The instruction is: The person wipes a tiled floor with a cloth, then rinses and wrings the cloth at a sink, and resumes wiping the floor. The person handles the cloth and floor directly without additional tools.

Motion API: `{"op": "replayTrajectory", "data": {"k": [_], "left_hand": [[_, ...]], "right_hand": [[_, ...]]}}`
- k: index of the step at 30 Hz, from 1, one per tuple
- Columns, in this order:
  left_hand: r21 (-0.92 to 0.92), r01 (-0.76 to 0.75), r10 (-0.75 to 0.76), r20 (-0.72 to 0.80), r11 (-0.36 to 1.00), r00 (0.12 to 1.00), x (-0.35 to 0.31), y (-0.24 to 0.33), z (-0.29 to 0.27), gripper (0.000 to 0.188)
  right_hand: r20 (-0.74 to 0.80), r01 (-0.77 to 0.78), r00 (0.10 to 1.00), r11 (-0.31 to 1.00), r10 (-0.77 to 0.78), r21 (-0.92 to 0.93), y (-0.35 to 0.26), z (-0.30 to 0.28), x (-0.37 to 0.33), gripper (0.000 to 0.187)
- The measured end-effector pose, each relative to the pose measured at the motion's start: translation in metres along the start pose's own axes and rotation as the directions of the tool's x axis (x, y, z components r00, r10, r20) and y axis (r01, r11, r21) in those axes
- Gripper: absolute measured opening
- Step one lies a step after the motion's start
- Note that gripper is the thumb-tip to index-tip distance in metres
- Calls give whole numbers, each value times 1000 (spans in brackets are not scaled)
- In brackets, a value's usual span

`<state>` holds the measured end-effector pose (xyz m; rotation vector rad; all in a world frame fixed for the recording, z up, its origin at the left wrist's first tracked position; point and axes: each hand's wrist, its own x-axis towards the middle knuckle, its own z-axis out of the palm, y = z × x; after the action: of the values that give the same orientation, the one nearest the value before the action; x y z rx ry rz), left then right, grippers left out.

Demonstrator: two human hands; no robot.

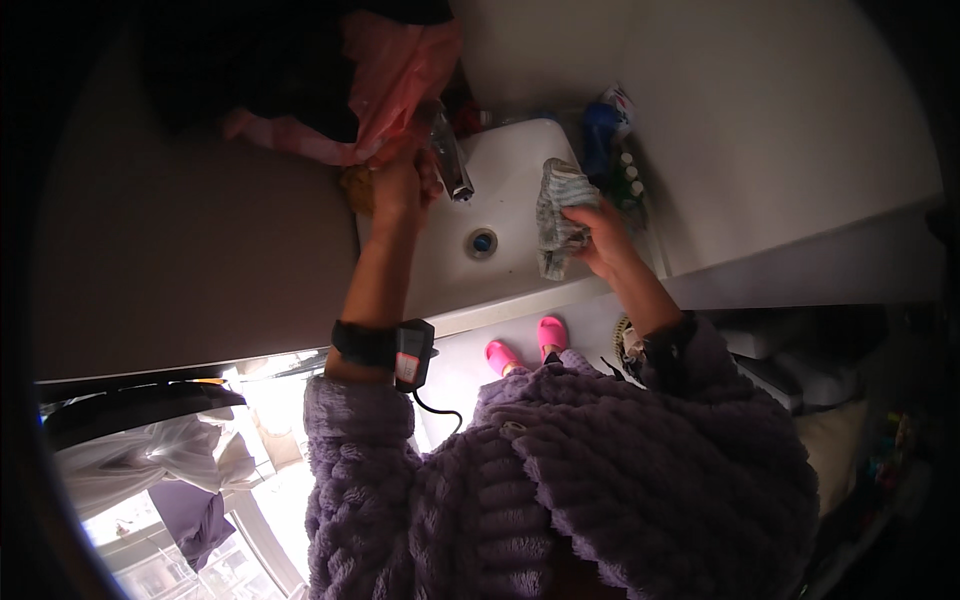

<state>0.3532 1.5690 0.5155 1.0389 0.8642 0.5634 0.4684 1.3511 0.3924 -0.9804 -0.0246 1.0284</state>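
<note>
My right hand (600, 237) grips a crumpled grey-green patterned cloth (562, 210) over the right side of a white sink (510, 150). The thumb lies across the cloth, which hangs free of the basin floor. My left hand (405, 188) is at the sink's left rim, just left of the metal faucet (452, 165). Its fingers are curled, and what they hold, if anything, is hidden. Right above it hangs a pink plastic bag (400, 75), which meets the hand's far side. A brownish-yellow item (357, 188) shows partly behind the left wrist.
A blue bottle (600, 135) and several white-capped bottles (630, 175) stand along the sink's right edge, against the wall (770, 130). The drain (482, 243) lies in the basin's middle. A dark brown surface (200, 260) extends left. Pink slippers (552, 335) are on my feet below.
</note>
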Motion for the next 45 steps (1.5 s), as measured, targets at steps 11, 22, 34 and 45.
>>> {"op": "replayTrajectory", "data": {"k": [11,22,34,45], "left_hand": [[169,13,-45,186,986,981,0,5,-19,31],[431,225,-307,132,874,942,-22,-69,-126,34],[484,190,-347,260,854,901,-36,-96,-136,43],[285,272,-340,227,919,912,-46,-103,-102,99]], "right_hand": [[-40,18,999,999,-19,-29,5,20,-13,36],[277,357,927,371,-251,-857,-3,42,4,53],[111,289,941,-590,319,-754,30,140,47,70],[88,77,989,91,123,-993,49,135,61,77]]}}
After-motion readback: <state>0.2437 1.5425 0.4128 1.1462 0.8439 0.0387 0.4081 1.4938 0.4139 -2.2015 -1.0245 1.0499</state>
